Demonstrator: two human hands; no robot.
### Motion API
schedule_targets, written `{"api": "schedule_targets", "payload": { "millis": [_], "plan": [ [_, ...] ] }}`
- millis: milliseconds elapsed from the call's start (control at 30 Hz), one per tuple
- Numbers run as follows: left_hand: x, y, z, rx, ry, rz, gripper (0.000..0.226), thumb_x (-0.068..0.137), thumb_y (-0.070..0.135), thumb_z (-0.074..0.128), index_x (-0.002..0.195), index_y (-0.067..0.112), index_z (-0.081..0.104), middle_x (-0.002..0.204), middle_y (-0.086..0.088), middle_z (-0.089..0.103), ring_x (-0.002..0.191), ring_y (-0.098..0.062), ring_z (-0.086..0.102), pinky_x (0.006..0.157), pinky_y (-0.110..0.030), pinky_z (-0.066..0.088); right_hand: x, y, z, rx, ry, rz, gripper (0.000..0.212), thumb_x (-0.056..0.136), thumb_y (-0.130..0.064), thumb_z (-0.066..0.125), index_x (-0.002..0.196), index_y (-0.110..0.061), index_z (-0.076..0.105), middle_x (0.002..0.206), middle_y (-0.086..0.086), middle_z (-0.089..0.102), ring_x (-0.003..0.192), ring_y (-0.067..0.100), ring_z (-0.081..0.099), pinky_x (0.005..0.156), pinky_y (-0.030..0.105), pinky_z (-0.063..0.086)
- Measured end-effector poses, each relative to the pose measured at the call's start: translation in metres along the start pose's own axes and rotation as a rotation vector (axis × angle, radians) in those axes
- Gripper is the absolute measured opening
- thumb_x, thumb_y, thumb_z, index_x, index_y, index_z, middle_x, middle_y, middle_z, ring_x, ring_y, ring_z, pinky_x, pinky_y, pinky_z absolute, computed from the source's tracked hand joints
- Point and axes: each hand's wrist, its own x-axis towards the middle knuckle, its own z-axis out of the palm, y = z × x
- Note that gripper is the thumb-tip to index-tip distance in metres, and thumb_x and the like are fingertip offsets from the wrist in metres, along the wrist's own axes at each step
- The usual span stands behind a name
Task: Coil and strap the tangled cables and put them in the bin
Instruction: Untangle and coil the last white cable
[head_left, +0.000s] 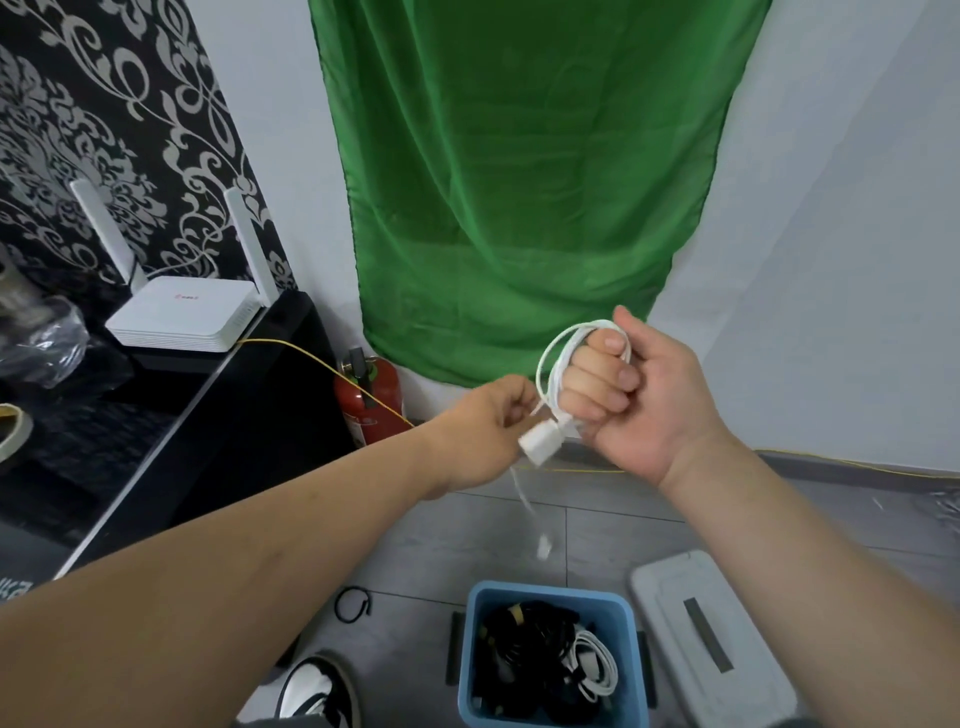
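A white cable (551, 364) is looped in a coil around the curled fingers of my right hand (639, 395), held up in front of the green cloth. Its white plug (540, 444) hangs just below that fist. My left hand (488, 431) pinches the cable beside the plug. A loose tail of the cable (535, 525) dangles blurred below the hands, above the bin. The blue bin (550, 592) stands on the floor below and holds several black cables and a white coiled cable (592, 667).
A grey lid (711, 639) lies right of the bin. A small black cable loop (353, 603) lies on the tiles to its left. A black cabinet with a white router (182, 314) is at left, a red fire extinguisher (369, 400) beside it. My shoe (317, 691) is near the bin.
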Motion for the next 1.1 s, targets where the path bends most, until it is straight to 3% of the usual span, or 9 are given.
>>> {"api": "schedule_targets", "payload": {
  "millis": [167,367,433,500,600,733,833,933,1100],
  "plan": [
    [-0.011,0.0,0.013,0.129,-0.127,-0.047,0.014,0.105,0.029,0.054,0.097,0.019,0.06,0.071,-0.001,0.063,0.061,-0.016,0.061,0.068,-0.03,0.053,0.002,-0.009,-0.016,-0.025,0.339,-0.257,0.033,0.108,-0.028,0.035,0.086,-0.011,0.053,0.066,0.003,0.046,0.058,0.019,0.042,0.069,0.033,0.039],
    [-0.02,-0.003,0.008,0.347,-0.267,-0.112,0.021,0.102,0.027,0.057,0.091,0.01,0.062,0.067,-0.004,0.061,0.048,-0.012,0.051,0.052,-0.022,0.045,0.002,-0.009,-0.034,-1.276,0.641,-0.565,0.03,0.105,-0.025,0.047,0.086,-0.002,0.054,0.072,0.01,0.059,0.065,0.024,0.052,0.068,0.041,0.047],
    [-0.021,-0.003,0.0,0.446,-0.225,-0.03,0.023,0.102,0.03,0.058,0.09,0.011,0.063,0.065,0.0,0.06,0.05,-0.007,0.048,0.053,-0.022,0.043,-0.001,-0.008,-0.04,-1.653,0.584,-0.473,0.034,0.102,-0.028,0.049,0.079,-0.003,0.047,0.074,0.014,0.058,0.069,0.03,0.051,0.066,0.041,0.044],
    [-0.019,0.003,-0.008,0.538,-0.031,0.132,0.02,0.101,0.03,0.06,0.09,0.016,0.066,0.061,0.01,0.055,0.051,-0.001,0.045,0.052,-0.017,0.038,-0.002,-0.004,-0.043,-1.819,0.489,-0.28,0.035,0.099,-0.03,0.05,0.072,-0.008,0.046,0.069,0.01,0.06,0.068,0.029,0.054,0.064,0.038,0.043],
    [-0.015,0.009,-0.025,0.444,0.267,0.288,0.013,0.099,0.03,0.064,0.092,0.021,0.07,0.058,0.014,0.057,0.054,-0.002,0.053,0.05,-0.018,0.042,-0.004,0.008,-0.036,-1.626,0.33,0.062,0.039,0.102,-0.031,0.046,0.077,-0.006,0.062,0.058,0.007,0.066,0.053,0.022,0.058,0.058,0.032,0.046],
    [-0.011,-0.003,-0.037,0.422,0.363,0.309,0.012,0.098,0.034,0.065,0.097,0.027,0.074,0.069,0.007,0.065,0.066,-0.015,0.061,0.065,-0.037,0.052,-0.008,0.019,-0.018,-1.054,0.064,0.275,0.047,0.108,-0.034,0.037,0.077,-0.008,0.06,0.054,0.01,0.046,0.049,0.023,0.04,0.053,0.032,0.036],
    [-0.013,-0.014,-0.034,0.357,0.236,0.19,0.018,0.104,0.033,0.055,0.099,0.024,0.071,0.07,0.0,0.065,0.065,-0.024,0.06,0.065,-0.043,0.056,-0.008,0.019,-0.008,-0.642,-0.053,0.307,0.049,0.107,-0.04,0.03,0.078,-0.009,0.056,0.057,0.005,0.036,0.05,0.021,0.032,0.054,0.033,0.035],
    [-0.017,-0.02,-0.021,0.382,0.032,0.017,0.019,0.106,0.025,0.047,0.101,0.033,0.063,0.077,0.001,0.07,0.065,-0.015,0.065,0.067,-0.037,0.061,-0.007,0.018,0.003,-0.327,-0.084,0.207,0.042,0.106,-0.035,0.034,0.079,-0.01,0.053,0.058,0.002,0.036,0.049,0.018,0.032,0.053,0.032,0.036],
    [-0.031,-0.027,0.003,0.483,-0.277,-0.107,0.022,0.107,0.03,0.045,0.111,0.016,0.061,0.085,-0.005,0.076,0.055,-0.001,0.057,0.059,-0.02,0.048,0.009,0.009,-0.004,-0.058,0.288,-0.153,0.038,0.11,-0.036,0.036,0.085,-0.013,0.052,0.065,0.002,0.045,0.057,0.017,0.041,0.066,0.033,0.042]
  ]
}}
